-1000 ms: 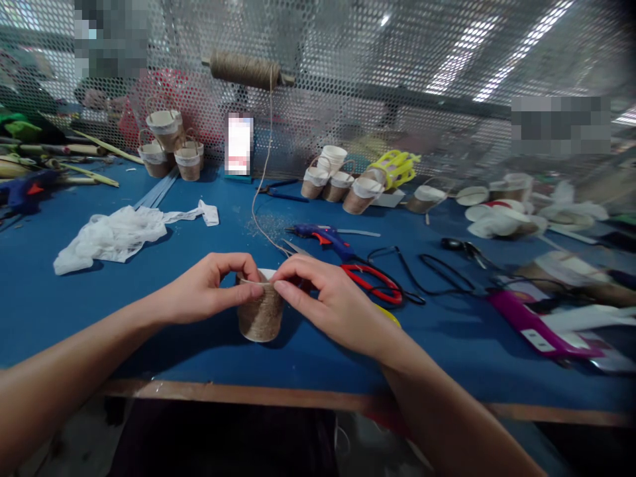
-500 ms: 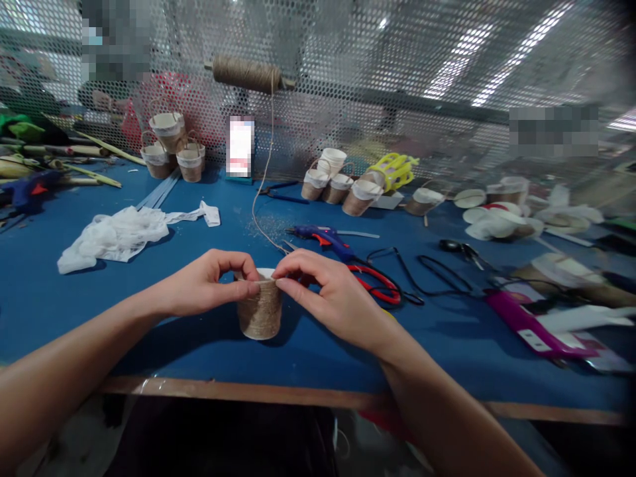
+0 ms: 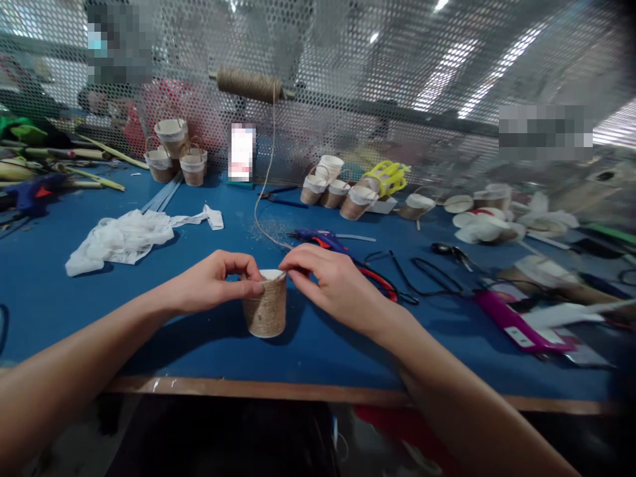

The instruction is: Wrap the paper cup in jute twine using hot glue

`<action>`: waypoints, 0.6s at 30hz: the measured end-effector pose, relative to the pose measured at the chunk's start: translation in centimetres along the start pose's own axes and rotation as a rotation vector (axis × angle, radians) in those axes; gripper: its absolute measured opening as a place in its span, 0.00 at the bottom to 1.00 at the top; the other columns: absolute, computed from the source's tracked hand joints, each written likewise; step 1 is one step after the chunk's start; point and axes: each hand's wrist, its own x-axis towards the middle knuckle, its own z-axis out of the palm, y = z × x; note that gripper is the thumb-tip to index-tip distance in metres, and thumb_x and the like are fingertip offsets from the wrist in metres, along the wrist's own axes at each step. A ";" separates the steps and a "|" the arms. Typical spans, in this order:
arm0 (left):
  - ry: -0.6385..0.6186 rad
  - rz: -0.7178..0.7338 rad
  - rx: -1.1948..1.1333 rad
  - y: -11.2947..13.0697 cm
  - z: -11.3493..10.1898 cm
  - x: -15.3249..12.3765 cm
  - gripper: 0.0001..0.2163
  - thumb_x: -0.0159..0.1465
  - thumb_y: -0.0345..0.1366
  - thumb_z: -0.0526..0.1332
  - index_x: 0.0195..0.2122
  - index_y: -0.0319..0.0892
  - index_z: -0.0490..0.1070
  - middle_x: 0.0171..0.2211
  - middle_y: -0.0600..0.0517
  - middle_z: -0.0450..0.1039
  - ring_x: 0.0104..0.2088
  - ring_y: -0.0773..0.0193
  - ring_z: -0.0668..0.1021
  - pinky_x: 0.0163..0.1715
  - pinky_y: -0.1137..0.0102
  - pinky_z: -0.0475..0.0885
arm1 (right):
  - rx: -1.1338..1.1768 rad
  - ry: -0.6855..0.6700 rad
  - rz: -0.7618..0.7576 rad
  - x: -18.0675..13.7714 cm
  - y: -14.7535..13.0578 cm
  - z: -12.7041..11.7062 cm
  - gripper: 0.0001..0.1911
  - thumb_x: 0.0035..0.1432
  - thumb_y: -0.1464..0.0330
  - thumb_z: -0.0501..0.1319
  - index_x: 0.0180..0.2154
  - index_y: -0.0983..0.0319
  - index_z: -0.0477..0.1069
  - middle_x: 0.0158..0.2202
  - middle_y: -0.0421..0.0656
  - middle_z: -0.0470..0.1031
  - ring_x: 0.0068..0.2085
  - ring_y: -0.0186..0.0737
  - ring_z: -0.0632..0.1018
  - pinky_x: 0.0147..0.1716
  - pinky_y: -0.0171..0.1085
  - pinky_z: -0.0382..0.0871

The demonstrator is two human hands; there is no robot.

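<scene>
A small paper cup wrapped in brown twine (image 3: 267, 311) stands near the front of the blue table, its white inside showing at the top. My left hand (image 3: 223, 281) grips its rim on the left, thumb outside and fingers over the edge. With thumb and forefinger pinched together, my right hand (image 3: 330, 281) holds jute twine at the right of the rim. That twine (image 3: 274, 126) hangs slack from a spool (image 3: 248, 84) on the mesh and runs down behind the right hand. Just beyond this hand lies a blue glue gun (image 3: 318, 238), partly covered by it.
Twine-wrapped cups with handles (image 3: 193, 169) stand at the back left, with more cups (image 3: 358, 204) at the back right. White mesh fabric (image 3: 122, 240) lies on the left. Black cable (image 3: 432, 275) and a magenta power strip (image 3: 521, 324) lie on the right. Perforated metal (image 3: 348, 79) closes the back.
My right hand has drawn slightly right and away from the rim with the twine. The left hand still grips the cup. The whole view has shifted a little.
</scene>
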 end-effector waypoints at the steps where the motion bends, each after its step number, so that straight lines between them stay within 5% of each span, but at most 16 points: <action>1: 0.001 0.008 -0.002 0.0 0.0 0.0 0.06 0.57 0.35 0.59 0.26 0.36 0.68 0.26 0.53 0.69 0.29 0.67 0.70 0.34 0.70 0.66 | -0.026 0.006 -0.003 0.3 -0.2 -0.3 0.08 0.56 0.77 0.52 0.34 0.63 0.68 0.34 0.46 0.73 0.37 0.37 0.73 0.37 0.37 0.67; 9: 0.026 0.019 -0.089 -0.7 0.0 0.3 0.06 0.54 0.33 0.62 0.25 0.37 0.68 0.24 0.55 0.68 0.27 0.69 0.69 0.32 0.71 0.65 | 0.086 0.020 -0.089 4.6 -1.9 -0.3 0.10 0.53 0.80 0.53 0.33 0.64 0.69 0.39 0.46 0.74 0.41 0.35 0.73 0.42 0.36 0.66; 14: -0.009 -0.010 -0.136 -0.6 -0.1 0.3 0.06 0.55 0.34 0.62 0.25 0.37 0.68 0.26 0.54 0.69 0.29 0.68 0.70 0.33 0.71 0.65 | 0.234 -0.229 0.158 6.9 -0.3 1.7 0.11 0.55 0.79 0.53 0.36 0.65 0.71 0.38 0.42 0.76 0.38 0.31 0.75 0.40 0.31 0.67; 18: -0.016 -0.022 -0.125 -0.6 -0.2 0.3 0.06 0.56 0.35 0.60 0.27 0.37 0.68 0.31 0.51 0.71 0.33 0.67 0.71 0.37 0.69 0.65 | 0.132 -0.175 0.351 5.8 3.2 0.7 0.10 0.59 0.75 0.51 0.39 0.65 0.70 0.38 0.44 0.76 0.37 0.32 0.76 0.38 0.33 0.68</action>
